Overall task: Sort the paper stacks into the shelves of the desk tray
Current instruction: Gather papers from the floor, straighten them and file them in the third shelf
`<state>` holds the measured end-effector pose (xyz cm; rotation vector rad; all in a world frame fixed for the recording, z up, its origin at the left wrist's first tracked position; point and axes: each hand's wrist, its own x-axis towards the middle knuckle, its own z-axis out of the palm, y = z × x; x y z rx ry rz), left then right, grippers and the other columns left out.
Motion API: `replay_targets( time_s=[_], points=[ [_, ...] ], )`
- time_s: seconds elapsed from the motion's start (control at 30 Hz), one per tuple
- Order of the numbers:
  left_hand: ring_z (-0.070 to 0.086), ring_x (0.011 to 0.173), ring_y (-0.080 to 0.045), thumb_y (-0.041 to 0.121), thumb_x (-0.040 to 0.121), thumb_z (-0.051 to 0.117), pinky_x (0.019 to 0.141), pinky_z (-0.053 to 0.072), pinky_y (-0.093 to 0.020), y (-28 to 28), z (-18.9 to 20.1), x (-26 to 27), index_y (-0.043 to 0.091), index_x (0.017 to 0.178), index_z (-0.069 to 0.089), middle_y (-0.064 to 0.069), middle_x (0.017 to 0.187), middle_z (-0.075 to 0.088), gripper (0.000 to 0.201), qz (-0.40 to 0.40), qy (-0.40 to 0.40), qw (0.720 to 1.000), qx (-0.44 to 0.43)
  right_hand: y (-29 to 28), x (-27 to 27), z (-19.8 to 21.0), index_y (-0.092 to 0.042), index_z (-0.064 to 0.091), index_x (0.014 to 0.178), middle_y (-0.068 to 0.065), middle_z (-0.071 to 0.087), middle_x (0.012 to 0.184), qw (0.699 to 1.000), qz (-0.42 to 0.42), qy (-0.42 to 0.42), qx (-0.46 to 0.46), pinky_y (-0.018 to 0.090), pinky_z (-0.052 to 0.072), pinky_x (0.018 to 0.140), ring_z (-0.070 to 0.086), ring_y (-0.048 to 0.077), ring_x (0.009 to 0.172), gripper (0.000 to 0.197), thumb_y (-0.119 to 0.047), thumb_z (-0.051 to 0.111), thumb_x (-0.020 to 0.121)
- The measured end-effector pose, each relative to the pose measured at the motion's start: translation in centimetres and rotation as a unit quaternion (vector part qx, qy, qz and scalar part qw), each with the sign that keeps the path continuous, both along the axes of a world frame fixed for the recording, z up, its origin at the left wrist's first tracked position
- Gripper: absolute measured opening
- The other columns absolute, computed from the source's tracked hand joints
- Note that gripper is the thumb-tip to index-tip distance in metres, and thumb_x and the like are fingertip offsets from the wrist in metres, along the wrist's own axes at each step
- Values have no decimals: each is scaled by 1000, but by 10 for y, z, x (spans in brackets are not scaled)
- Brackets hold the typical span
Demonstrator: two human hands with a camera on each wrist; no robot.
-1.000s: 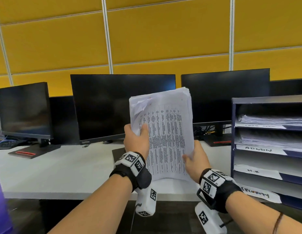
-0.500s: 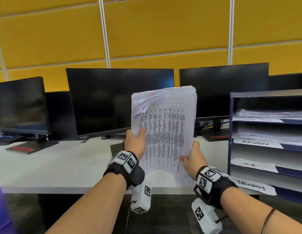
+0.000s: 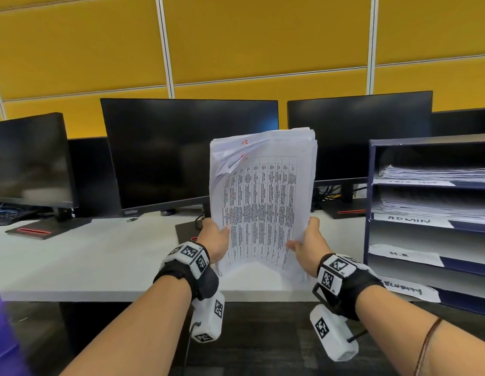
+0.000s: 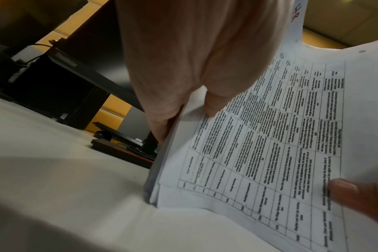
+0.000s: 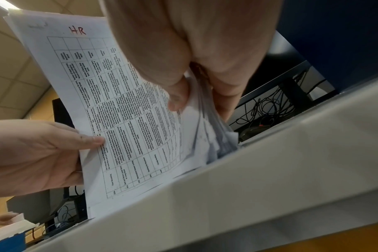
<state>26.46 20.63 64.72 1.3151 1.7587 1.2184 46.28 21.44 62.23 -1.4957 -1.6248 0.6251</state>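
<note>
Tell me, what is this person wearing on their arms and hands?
Both forearms are bare, with no sleeves or gloves. The left hand and right hand each have a black wrist strap carrying white blocks printed with black square codes. A white boxy camera, also coded, hangs under each wrist. A thin brown band circles the right forearm.

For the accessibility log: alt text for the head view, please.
Both hands, left and right, hold a white printed paper stack upright over a white desk; a dark blue labelled desk tray stands right.
</note>
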Motion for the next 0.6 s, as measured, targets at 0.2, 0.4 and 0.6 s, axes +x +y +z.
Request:
replay_targets(
  time_s=[0.2,0.4,0.6],
  points=[
    [50,108,-26,13,103,36,97,40,-35,0,-4,4,6,107,37,-12,124,47,8,8,52,999,-1,-6,1,-9,1,25,131,22,53,119,997,22,-66,-13,35,44,85,56,36,107,52,-14,55,92],
    [53,117,-32,7,99,44,101,43,-43,-4,0,4,0,129,34,-12,123,53,33,44,117,992,15,-7,8,2,-9,26,113,16,57,106,997,1,-75,-18,33,44,71,47,20,71,36,6,42,85],
    [57,105,-29,9,98,46,94,49,-45,-37,28,9,9,114,37,-12,118,54,18,24,153,987,33,-44,23,44,-4,30,124,18,53,107,993,-22,-116,-5,36,44,83,47,23,86,40,-4,50,90]
  ],
)
